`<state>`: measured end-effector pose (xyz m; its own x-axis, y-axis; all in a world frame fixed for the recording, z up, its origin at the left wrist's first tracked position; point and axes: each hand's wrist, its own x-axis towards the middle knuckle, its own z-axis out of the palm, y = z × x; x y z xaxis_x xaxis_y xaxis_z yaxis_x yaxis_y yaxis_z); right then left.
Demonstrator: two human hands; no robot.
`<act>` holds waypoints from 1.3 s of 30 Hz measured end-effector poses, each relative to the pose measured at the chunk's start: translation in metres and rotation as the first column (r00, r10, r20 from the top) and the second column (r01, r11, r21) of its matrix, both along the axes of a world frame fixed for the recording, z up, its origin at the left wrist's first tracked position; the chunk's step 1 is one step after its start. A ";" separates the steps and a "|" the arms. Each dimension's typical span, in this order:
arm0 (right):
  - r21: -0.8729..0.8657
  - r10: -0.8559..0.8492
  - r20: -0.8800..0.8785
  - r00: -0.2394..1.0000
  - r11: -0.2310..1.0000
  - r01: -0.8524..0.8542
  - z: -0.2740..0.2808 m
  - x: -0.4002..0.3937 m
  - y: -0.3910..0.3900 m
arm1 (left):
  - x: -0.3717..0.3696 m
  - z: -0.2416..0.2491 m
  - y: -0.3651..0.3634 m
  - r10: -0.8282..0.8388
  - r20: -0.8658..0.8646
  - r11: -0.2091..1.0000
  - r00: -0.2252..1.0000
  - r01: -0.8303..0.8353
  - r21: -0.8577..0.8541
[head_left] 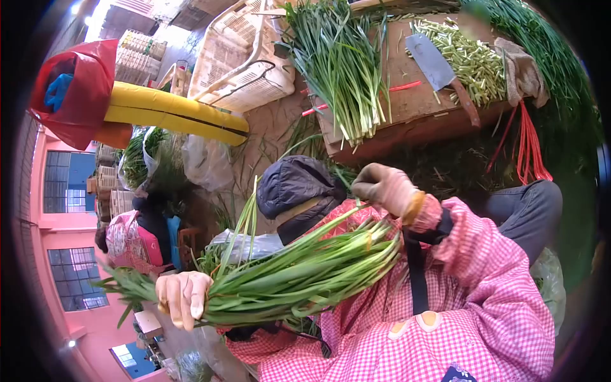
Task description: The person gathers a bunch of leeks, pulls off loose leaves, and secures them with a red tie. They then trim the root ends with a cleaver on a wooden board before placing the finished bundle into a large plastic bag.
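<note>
Left grip (184, 298) round greens (286, 283), palm hidden

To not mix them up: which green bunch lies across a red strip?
The bunch on the board beside the cleaver; a red strip shows at both its sides. The left hand grips another.

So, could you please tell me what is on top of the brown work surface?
On the brown work surface are long green stalks, chopped stems and a cleaver resting partly over them. What lies beneath the stalks and the chopped heap is covered.
</note>
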<state>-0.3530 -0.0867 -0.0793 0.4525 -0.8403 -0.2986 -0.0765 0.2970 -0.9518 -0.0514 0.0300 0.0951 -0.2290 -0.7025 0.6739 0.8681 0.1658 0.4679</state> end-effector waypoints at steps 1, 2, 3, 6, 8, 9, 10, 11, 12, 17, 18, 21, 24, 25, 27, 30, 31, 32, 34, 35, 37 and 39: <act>0.134 -0.046 0.136 0.990 0.991 0.027 -0.002 -0.007 0.001 | -0.006 0.005 -0.009 -0.051 0.034 0.997 0.998 0.053 -0.058; 0.200 -0.015 0.154 0.988 0.980 -0.016 0.010 -0.013 0.001 | -0.007 0.016 -0.018 -0.165 0.093 0.982 0.982 0.172 -0.080; 0.267 0.006 0.174 0.985 0.962 -0.053 0.022 -0.017 0.002 | -0.012 0.031 -0.031 -0.309 0.202 0.939 0.930 0.332 -0.093; 0.137 0.073 0.318 0.945 0.983 -0.122 0.037 -0.007 0.018 | -0.041 0.067 -0.059 -0.548 0.364 0.768 0.753 0.626 -0.138; 0.234 -0.016 0.329 0.944 0.970 -0.065 0.054 -0.015 0.023 | -0.074 0.074 -0.056 -0.548 0.268 0.761 0.792 0.605 -0.232; 0.214 -0.099 0.406 0.908 0.977 0.011 0.047 -0.022 0.025 | -0.085 0.078 -0.057 -0.493 0.327 0.777 0.806 0.577 -0.253; 0.083 -0.096 0.339 0.936 0.994 0.072 0.041 -0.029 0.026 | -0.096 0.081 -0.059 -0.431 0.385 0.789 0.816 0.548 -0.278; -0.053 -0.104 0.268 0.958 0.991 0.122 0.032 -0.039 0.026 | -0.106 0.082 -0.060 -0.366 0.437 0.798 0.822 0.518 -0.307; -0.301 -0.069 -0.049 0.996 0.952 0.051 0.010 -0.053 0.021 | -0.113 0.083 -0.057 -0.420 0.438 0.765 0.795 0.570 -0.300; -0.080 0.082 -0.966 0.247 0.809 -0.582 0.011 -0.110 -0.019 | -0.129 0.091 -0.046 -0.493 0.407 0.697 0.769 0.629 -0.345; -0.326 -0.087 -0.908 0.410 0.760 -0.562 0.027 -0.109 -0.021 | -0.131 0.091 -0.047 -0.488 0.411 0.699 0.770 0.627 -0.344; -0.469 0.375 -0.540 0.753 0.609 -0.640 0.085 -0.063 -0.018 | -0.138 0.095 -0.044 -0.488 0.417 0.696 0.767 0.630 -0.345; -0.325 0.701 0.037 0.712 0.682 -0.655 0.092 0.008 0.014 | -0.141 0.098 -0.037 -0.477 0.431 0.692 0.766 0.630 -0.353; -0.202 0.719 0.283 0.635 0.692 -0.693 0.100 0.028 0.022 | -0.141 0.098 -0.036 -0.475 0.433 0.694 0.766 0.629 -0.350; -0.070 0.552 0.690 0.467 0.694 -0.717 0.105 0.050 0.039 | -0.141 0.097 -0.035 -0.471 0.434 0.700 0.768 0.625 -0.346; -0.551 0.627 0.250 0.737 0.719 -0.425 0.089 0.033 0.031 | -0.139 0.097 -0.033 -0.453 0.439 0.711 0.776 0.612 -0.347; -0.468 0.568 0.221 0.793 0.775 -0.425 0.077 0.017 0.019 | -0.138 0.097 -0.032 -0.447 0.437 0.713 0.780 0.606 -0.352; -0.344 0.430 0.115 0.895 0.863 -0.370 0.065 -0.001 0.009 | -0.137 0.096 -0.031 -0.448 0.434 0.713 0.782 0.605 -0.354; -0.128 0.217 -0.094 0.972 0.965 -0.228 0.043 -0.042 -0.006 | -0.134 0.096 -0.029 -0.443 0.426 0.707 0.789 0.600 -0.374; -0.118 0.167 -0.134 0.977 0.976 -0.183 0.035 -0.065 -0.009 | -0.132 0.095 -0.029 -0.440 0.421 0.709 0.793 0.595 -0.379; -0.288 0.088 -0.857 0.507 0.735 -0.614 -0.003 -0.103 -0.023 | -0.130 0.094 -0.029 -0.433 0.417 0.711 0.799 0.587 -0.387; 0.362 0.275 -0.931 -0.240 0.614 -0.701 0.016 -0.116 -0.030 | -0.131 0.094 -0.028 -0.438 0.419 0.702 0.795 0.594 -0.394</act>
